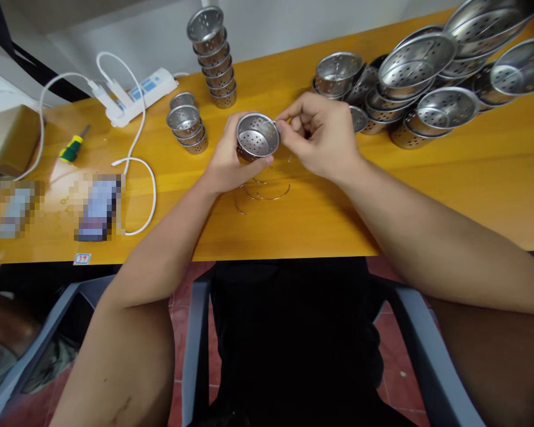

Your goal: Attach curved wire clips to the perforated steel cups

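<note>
A small perforated metal cup [258, 137] is held a little above the table, its open mouth tilted toward me. My left hand [230, 159] is wrapped round its left side and underside, the thumb along the near lower edge. At the right rim of the cup, my right hand [320, 133] is closed, thumb and forefinger pinched together. Whatever lies between those fingertips is too small to make out. Several thin curved wires [273, 197] lie on the table just below the cup.
Stacks of perforated metal cups stand at the back [218, 74], at the left [187, 121] and at the right [420, 77]. Further left are a white power strip [142, 95] with cables, a screwdriver [73, 147], a phone [98, 207] and a cardboard box [13, 139]. Another person sits at left.
</note>
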`<state>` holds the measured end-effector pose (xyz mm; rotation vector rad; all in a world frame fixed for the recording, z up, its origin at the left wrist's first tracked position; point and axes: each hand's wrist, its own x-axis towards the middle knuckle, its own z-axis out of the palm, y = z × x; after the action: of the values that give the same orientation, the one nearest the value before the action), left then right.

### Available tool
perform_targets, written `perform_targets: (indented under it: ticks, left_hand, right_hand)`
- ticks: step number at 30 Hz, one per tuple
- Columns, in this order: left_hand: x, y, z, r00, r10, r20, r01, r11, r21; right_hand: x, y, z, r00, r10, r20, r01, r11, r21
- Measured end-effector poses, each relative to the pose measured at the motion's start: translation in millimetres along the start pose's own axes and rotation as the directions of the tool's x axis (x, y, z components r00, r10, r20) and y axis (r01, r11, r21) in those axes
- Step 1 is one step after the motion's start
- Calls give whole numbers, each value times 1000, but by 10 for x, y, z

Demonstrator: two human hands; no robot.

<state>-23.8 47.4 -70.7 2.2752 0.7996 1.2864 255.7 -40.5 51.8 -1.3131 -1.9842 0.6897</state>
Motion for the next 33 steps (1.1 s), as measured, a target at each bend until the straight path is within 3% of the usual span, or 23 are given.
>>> perform_targets:
  ticks: [4, 12, 18, 26, 29, 33]
  left_hand:
    - [-3, 60, -6, 998, 42, 52, -42, 999, -10]
    - [30, 225, 40, 998, 5, 65, -7, 999, 35]
    - [30, 343, 75, 998, -19, 57, 17, 999, 46]
    - [51, 349, 113, 999, -41, 14, 41, 998, 40]
    - [39, 314, 104, 998, -46, 46, 47, 999, -25]
    - [9, 221, 83, 990, -102, 100, 121, 972, -203]
  right_hand:
    - [9, 11, 12, 1000, 21, 7, -20, 993, -116]
    - [30, -52, 61, 997, -62, 54, 77, 936, -343]
    - [30, -33, 60, 999, -39, 7, 40, 960, -276]
    - [15, -93, 140, 999, -1, -38, -8, 975, -224]
    - [6, -109, 123, 999, 24, -28, -27, 993, -117]
    - [-3, -96, 3, 996, -61, 67, 52, 990, 131]
